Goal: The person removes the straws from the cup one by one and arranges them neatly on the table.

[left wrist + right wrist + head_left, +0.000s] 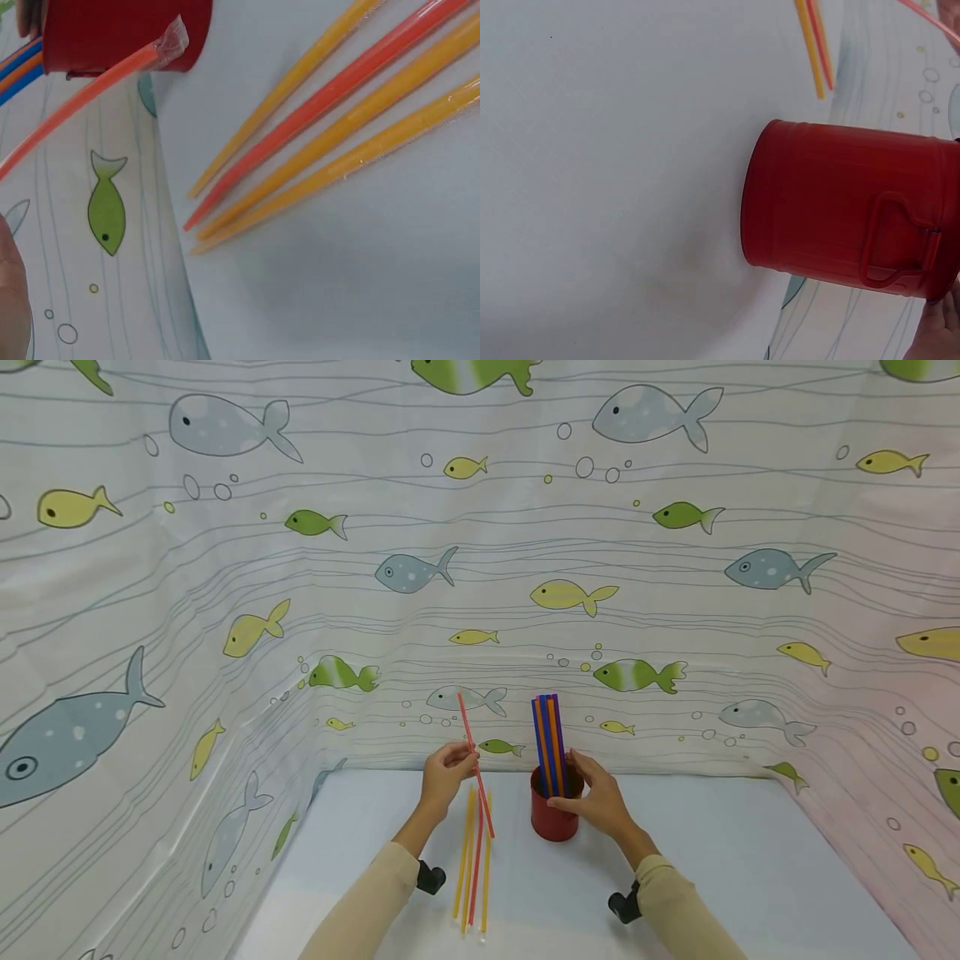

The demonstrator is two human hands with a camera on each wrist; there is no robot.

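Found a red straw (pixel 466 720) pinched in the left hand (pixel 450 768), slanting above the white table (pixel 341 827), near a red cup (pixel 553 823). Noted the right hand (pixel 597 793) gripping that cup at its rim, with blue, orange and purple straws (pixel 547 743) standing inside. Recorded three yellow straws (pixel 337 136) and a second red straw (pixel 330 100) lying side by side on the table, before a fish-print backdrop (pixel 660 627).

Straws on white table (pixel 712 835): four in all, three yellow straws (pixel 337 135) plus one red straw (pixel 322 105). Second red straw (pixel 466 720) in left hand (pixel 450 766), making five outside pail. Red metal pail (pixel 832 202): one, with one side handle (pixel 871 244) visible. Bundle (pixel 549 743) inside: at least two blue, two orange; exact number unclear. Hands: two, left and right hand (pixel 597 795). Beige sleeves (pixel 367 902): two. Black wrist cameras (pixel 431 877): two. Printed fish (pixel 637 675): over twenty.
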